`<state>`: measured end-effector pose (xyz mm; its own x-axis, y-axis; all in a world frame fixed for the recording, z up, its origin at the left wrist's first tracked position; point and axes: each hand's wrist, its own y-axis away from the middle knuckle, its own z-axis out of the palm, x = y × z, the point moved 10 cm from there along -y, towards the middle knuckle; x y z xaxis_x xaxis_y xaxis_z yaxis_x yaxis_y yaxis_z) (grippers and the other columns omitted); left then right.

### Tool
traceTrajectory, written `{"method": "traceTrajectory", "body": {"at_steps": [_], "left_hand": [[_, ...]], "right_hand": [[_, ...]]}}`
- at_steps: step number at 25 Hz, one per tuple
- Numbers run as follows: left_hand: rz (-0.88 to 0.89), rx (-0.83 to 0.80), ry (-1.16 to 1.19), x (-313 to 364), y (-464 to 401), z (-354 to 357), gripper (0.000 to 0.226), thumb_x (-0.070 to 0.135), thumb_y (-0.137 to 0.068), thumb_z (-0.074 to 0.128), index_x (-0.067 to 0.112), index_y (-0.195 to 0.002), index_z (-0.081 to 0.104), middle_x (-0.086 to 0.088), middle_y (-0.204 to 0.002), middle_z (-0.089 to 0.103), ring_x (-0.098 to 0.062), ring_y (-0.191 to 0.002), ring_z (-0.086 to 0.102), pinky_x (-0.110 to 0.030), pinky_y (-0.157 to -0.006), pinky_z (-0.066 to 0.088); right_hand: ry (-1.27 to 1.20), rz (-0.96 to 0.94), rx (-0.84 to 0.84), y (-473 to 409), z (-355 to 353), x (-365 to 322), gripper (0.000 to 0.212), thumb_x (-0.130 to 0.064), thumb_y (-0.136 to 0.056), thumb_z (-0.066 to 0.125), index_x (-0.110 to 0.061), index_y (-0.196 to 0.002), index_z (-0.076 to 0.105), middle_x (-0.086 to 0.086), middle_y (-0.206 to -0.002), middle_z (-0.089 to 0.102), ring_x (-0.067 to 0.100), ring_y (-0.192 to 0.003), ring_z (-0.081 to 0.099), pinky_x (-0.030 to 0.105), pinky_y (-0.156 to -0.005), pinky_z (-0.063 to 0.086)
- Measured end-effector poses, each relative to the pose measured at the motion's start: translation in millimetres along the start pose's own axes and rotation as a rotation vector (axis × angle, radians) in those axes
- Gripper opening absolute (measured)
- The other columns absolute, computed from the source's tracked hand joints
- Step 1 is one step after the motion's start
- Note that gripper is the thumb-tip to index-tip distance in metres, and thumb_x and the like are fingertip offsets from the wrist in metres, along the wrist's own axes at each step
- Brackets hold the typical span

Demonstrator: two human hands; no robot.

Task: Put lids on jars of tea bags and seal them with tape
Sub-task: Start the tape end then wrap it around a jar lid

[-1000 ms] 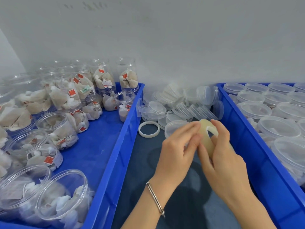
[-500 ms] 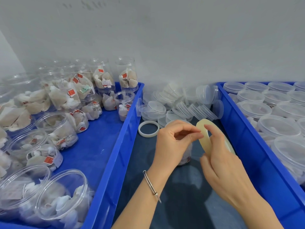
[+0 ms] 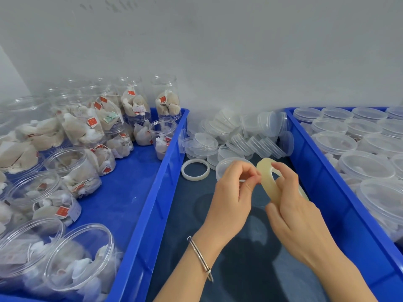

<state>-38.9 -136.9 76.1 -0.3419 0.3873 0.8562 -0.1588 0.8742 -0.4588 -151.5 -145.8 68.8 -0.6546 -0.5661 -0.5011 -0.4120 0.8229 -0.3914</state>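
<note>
A: Okay, quick — what's in the hands?

B: Right hand (image 3: 298, 212) grips the tape roll (image 3: 267, 182), fingers curled through its hole, roll standing on edge. Left hand (image 3: 234, 192) pinches at the roll's outer face, thumb and fingertip together, looks like it's picking for the tape end. Can't see any strip pulled free.

A: And the jar?

B: Lidded jar (image 3: 231, 167) sits on the dark mat just behind the left hand, partly hidden by it. It lies up and left of the roll, nearer the left hand.

A: So what does the next move turn on?

B: My guess: the tape end must travel left and away from the roll to reach the lid seam, so the left hand carries it while the right hand holds the roll back. Roll's axis runs roughly left to right.

A: Anything else?

B: Spare tape ring (image 3: 195, 170) flat on the mat left of the jar, loose lids (image 3: 246, 136) piled behind. Left bin (image 3: 150, 192) holds open jars of tea bags, right bin (image 3: 322, 182) holds lidded ones.
</note>
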Motion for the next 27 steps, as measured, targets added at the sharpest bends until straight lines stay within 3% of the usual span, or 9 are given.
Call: {"method": "traceTrajectory", "body": {"at_steps": [5,8,10,16,19,21,23,25,27], "left_hand": [[-0.039,-0.06,0.145,-1,-1,1,0.01,0.018,-0.094,0.062,0.021,-0.103,0.058,0.011,-0.088,0.066,-0.005,-0.085,0.066,-0.015,-0.076,0.05],[-0.057,-0.045,0.077,-2,-1,-1,0.016,0.009,-0.081,0.075,0.018,-0.092,0.068,0.014,-0.085,0.067,-0.004,-0.084,0.066,-0.013,-0.076,0.05],[-0.067,-0.008,0.022,-1,-2,-5,0.012,0.004,-0.08,0.074,0.015,-0.086,0.071,0.015,-0.08,0.068,-0.002,-0.08,0.066,-0.012,-0.073,0.049],[0.311,0.009,-0.442,55,1,7,0.007,0.0,-0.084,0.062,0.001,-0.078,0.064,-0.005,-0.08,0.061,-0.015,-0.075,0.055,-0.03,-0.069,0.046],[0.363,0.15,-0.431,67,-4,-20,0.007,-0.001,-0.082,0.065,0.002,-0.076,0.063,-0.003,-0.078,0.06,-0.014,-0.073,0.055,-0.028,-0.067,0.046],[0.289,0.191,-0.385,55,-7,-37,0.009,0.001,-0.081,0.07,0.003,-0.076,0.064,0.0,-0.077,0.062,-0.009,-0.073,0.056,-0.023,-0.068,0.046],[0.101,0.19,-0.291,26,0,-46,0.009,0.006,-0.081,0.073,0.009,-0.076,0.066,0.005,-0.077,0.065,-0.008,-0.075,0.06,-0.019,-0.069,0.048],[-0.117,0.183,-0.14,-13,19,-50,0.01,0.011,-0.08,0.074,0.016,-0.075,0.067,0.009,-0.077,0.068,-0.004,-0.076,0.064,-0.013,-0.07,0.048],[-0.239,0.2,-0.041,-45,36,-52,0.013,0.011,-0.079,0.075,0.019,-0.073,0.067,0.01,-0.079,0.069,-0.002,-0.078,0.066,-0.012,-0.071,0.048]], "right_hand": [[0.017,0.006,-0.009,1,2,1,0.061,-0.011,-0.083,0.045,-0.029,-0.136,0.02,-0.006,-0.085,0.051,0.008,-0.049,0.046,0.018,-0.045,0.023],[0.013,-0.01,-0.029,0,1,-1,0.059,-0.019,-0.082,0.039,-0.027,-0.138,0.022,-0.005,-0.08,0.055,0.006,-0.061,0.054,0.021,-0.04,0.032],[0.026,-0.004,-0.03,2,-1,-3,0.059,-0.025,-0.082,0.036,-0.025,-0.14,0.025,0.0,-0.081,0.059,0.011,-0.054,0.054,0.021,-0.042,0.037],[0.054,0.059,0.04,1,-12,6,0.045,-0.047,-0.092,0.02,-0.033,-0.135,0.018,-0.015,-0.09,0.052,0.011,-0.057,0.054,0.032,-0.047,0.041],[0.044,0.085,0.066,1,-25,17,0.051,-0.054,-0.091,0.021,-0.03,-0.135,0.028,-0.006,-0.088,0.06,0.021,-0.071,0.058,0.044,-0.061,0.049],[0.071,0.098,0.075,2,-31,25,0.056,-0.057,-0.089,0.022,-0.026,-0.133,0.037,0.0,-0.101,0.063,0.025,-0.081,0.058,0.041,-0.068,0.046],[0.136,0.078,0.077,1,-36,25,0.058,-0.059,-0.088,0.025,-0.028,-0.136,0.038,-0.004,-0.108,0.065,0.021,-0.083,0.06,0.035,-0.066,0.042],[0.263,0.003,0.027,-1,-31,17,0.057,-0.057,-0.09,0.029,-0.043,-0.145,0.026,-0.011,-0.093,0.065,0.014,-0.072,0.059,0.028,-0.057,0.036],[0.397,-0.082,-0.078,-2,-15,12,0.057,-0.059,-0.092,0.025,-0.056,-0.145,0.005,-0.01,-0.074,0.054,0.011,-0.064,0.051,0.025,-0.055,0.032]]}}
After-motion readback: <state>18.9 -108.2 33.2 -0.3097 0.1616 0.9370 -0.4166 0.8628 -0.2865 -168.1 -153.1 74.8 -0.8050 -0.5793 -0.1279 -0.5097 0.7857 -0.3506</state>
